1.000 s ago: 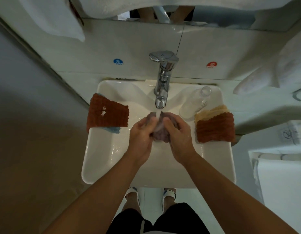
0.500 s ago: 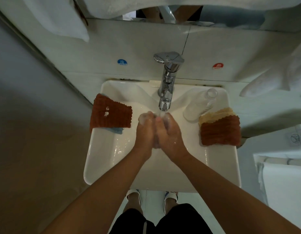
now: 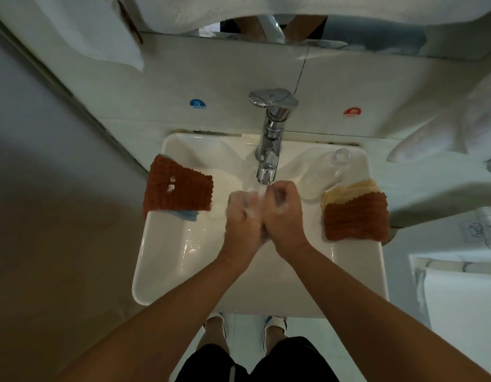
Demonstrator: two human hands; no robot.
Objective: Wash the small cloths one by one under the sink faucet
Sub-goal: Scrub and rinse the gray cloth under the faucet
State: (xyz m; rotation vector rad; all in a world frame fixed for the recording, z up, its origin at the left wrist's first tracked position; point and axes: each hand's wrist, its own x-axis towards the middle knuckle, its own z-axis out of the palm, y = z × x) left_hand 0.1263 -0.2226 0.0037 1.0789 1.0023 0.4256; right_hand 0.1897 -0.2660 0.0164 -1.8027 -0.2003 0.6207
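Head view: 2 hands meet under the running faucet (image 3: pixel 267 150) over the sink (image 3: pixel 167 260). The left hand (image 3: pixel 243 216) and right hand (image 3: pixel 284 213) are both curled into fists, knuckles pressed together, water falling where they join. The cloth being washed is almost wholly hidden inside them; only a dark sliver shows between the wrists, so both hands appear to be gripping and scrubbing it.

On the sink's left edge lies a brown cloth (image 3: pixel 178 188) over a blue cloth (image 3: pixel 183 215). On the right edge a second brown cloth (image 3: pixel 354 219) sits on a yellow cloth (image 3: pixel 349 190), beside a clear bottle (image 3: pixel 328 169). Which pile is washed and which waits cannot be told, though white flecks on the left brown cloth hint it is unwashed. The job looks partway through, with 1 cloth in hand and 4 on the edges.

Compared with 1 second ago, the purple-grey cloth that then showed between loosely cupped hands is now swallowed by tightly closed fists, and the hands have moved closer under the spout. The piles have not shifted.
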